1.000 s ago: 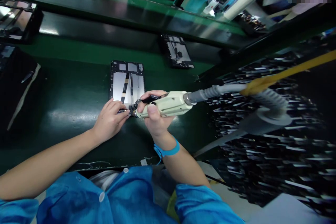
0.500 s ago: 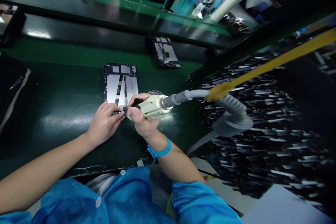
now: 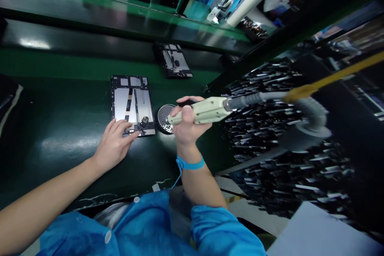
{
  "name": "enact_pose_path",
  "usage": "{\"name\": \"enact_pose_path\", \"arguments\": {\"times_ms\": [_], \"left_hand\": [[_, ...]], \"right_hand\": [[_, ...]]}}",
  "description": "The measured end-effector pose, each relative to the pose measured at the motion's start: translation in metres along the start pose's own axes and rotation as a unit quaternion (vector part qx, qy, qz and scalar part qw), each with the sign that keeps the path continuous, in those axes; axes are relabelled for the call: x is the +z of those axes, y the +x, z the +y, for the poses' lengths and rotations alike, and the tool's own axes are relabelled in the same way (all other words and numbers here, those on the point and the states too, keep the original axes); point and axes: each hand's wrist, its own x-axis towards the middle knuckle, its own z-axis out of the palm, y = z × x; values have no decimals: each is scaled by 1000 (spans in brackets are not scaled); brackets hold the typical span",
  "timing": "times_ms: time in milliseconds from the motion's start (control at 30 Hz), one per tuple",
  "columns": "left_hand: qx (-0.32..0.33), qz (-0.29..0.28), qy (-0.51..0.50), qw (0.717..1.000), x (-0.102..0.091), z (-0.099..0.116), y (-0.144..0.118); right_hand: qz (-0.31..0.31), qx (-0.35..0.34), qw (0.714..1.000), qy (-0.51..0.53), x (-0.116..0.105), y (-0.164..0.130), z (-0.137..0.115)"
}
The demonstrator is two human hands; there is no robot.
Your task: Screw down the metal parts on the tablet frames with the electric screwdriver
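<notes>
right grip (image 3: 189,128) wrapped round one pale plastic driver (image 3: 211,111), left grip (image 3: 110,144) loosely spread on one flat silver-black device (image 3: 120,102), second device (image 3: 182,65) beyond, one round perforated dish (image 3: 163,115), glossy tabletop (image 3: 69,116)

The driver (image 3: 210,111) looks smooth plastic, the tabletop (image 3: 66,144) glossy, the sleeve (image 3: 222,228) cloth

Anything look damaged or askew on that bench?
Yes: along the near edge of the dark green, glossy bench top, ragged pale lines look like chipped or peeling covering; I can't tell which. Fine damage on the rectangular black-framed device under the left hand is too small to judge.
</notes>
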Motion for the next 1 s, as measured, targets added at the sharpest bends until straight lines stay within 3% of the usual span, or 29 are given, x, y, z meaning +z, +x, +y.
{"name": "enact_pose_path", "arguments": {"times_ms": [233, 733, 867, 1000], "left_hand": [[14, -14, 12, 1000, -2, 1, -2], [2, -15, -10, 1000, -3, 0, -3], [-23, -8, -39, 999, -1, -1, -2], [-36, 4, -58, 998, 3, -1, -1]], "right_hand": [[40, 4, 998, -57, -18, 17, 34], [54, 38, 992, -110, -22, 15, 42], [54, 27, 994, -94, -18, 18, 33], [55, -3, 998, -24, -2, 13, 6]]}}
